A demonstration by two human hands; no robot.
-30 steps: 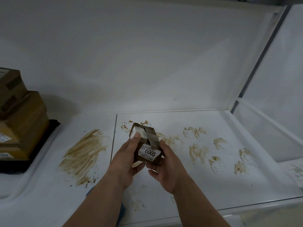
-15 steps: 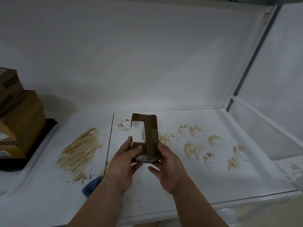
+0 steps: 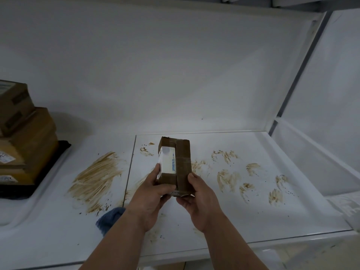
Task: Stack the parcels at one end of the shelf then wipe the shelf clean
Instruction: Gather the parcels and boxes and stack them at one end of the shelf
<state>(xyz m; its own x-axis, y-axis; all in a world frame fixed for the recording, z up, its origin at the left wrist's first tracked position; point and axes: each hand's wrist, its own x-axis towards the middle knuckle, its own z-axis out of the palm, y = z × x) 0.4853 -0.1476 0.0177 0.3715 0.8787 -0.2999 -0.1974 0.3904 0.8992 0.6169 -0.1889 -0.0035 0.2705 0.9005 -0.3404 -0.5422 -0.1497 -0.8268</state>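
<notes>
The white shelf [image 3: 253, 215] carries brown smears [image 3: 97, 178] across its middle and right. At its left end stands the parcel stack [image 3: 21, 145] on a black tray [image 3: 48, 172]. A small cardboard parcel [image 3: 176, 164] is held above the shelf centre, well apart from the stack. The left hand [image 3: 151, 199] and right hand [image 3: 200, 199] grip only its near end, fingers [image 3: 191, 177] curled round the edges. Risk: the far end is unsupported and may tip out. Setting it down here would soil it. A blue cloth [image 3: 110, 217] lies near the front edge and could be knocked off.
</notes>
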